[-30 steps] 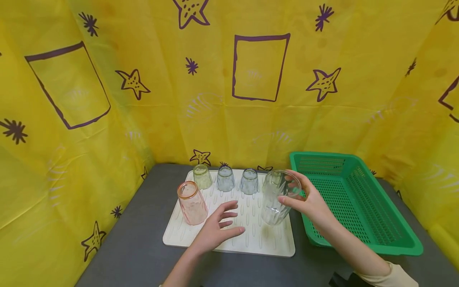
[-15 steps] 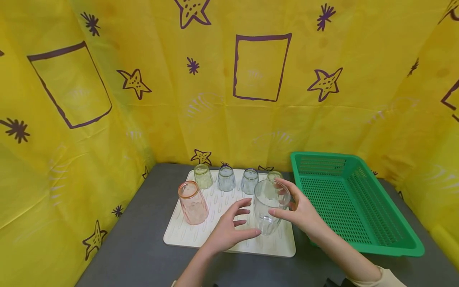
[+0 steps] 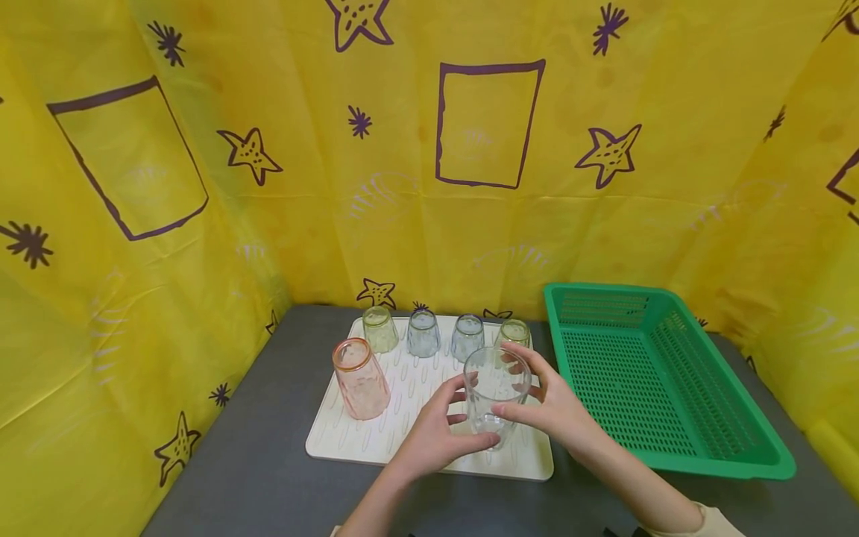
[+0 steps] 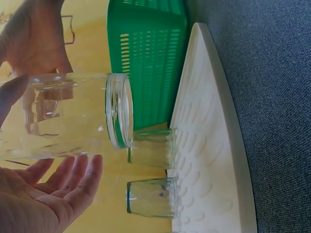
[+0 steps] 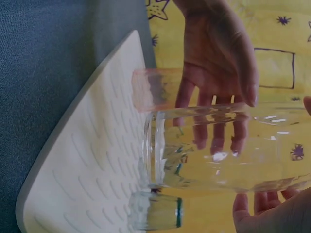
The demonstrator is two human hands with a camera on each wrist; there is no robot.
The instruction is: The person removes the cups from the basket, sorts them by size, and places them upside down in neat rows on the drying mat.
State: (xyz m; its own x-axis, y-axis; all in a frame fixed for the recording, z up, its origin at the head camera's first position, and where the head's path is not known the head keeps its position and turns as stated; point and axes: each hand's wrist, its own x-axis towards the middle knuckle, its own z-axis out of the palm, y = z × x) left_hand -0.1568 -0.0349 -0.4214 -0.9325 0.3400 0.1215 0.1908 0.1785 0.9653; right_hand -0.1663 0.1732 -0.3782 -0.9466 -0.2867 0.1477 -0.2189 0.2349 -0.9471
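Note:
A large clear drinking glass (image 3: 482, 406) is held above the near right part of a white ridged drying mat (image 3: 376, 444), its wide mouth upward. My right hand (image 3: 553, 406) grips it near the rim, thumb in front and fingers round the far side. My left hand (image 3: 429, 440) is at the glass's left side, lower down, fingers spread; in the right wrist view its fingers (image 5: 201, 131) show through the glass. Whether they touch it, I cannot tell. On the mat's left, a pink glass (image 3: 362, 384) with an orange edge stands narrow end up.
Small tinted glasses line the mat's back edge: a green one (image 3: 380, 332), two bluish ones, of which one is this bluish glass (image 3: 423, 335), and another green glass (image 3: 514, 333) behind my right hand. A green plastic basket (image 3: 711, 358) stands right. A yellow patterned cloth (image 3: 302, 224) hangs behind.
The right hand has brought the clear glass leftward and nearer to me. The left hand has moved right, up to the glass's side.

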